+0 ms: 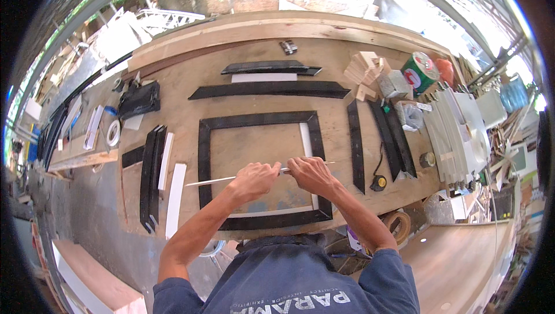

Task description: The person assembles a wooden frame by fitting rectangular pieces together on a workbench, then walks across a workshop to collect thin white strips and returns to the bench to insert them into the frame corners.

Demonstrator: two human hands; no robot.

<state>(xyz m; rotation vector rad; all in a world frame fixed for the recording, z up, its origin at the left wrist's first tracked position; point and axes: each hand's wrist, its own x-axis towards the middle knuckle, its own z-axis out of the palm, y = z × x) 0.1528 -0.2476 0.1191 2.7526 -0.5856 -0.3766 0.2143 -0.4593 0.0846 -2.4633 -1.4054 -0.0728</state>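
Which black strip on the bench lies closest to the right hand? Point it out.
The single upright black strip just right of the black frame, nearest the right hand; the other loose strips lie farther off.

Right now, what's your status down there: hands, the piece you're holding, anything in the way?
Left hand and right hand both gripping thin white strip. Strip held level over black frame on workbench. Nothing blocking the hands.

White strip (211,180) middle hidden inside both fists; fingers curled under, unseen.
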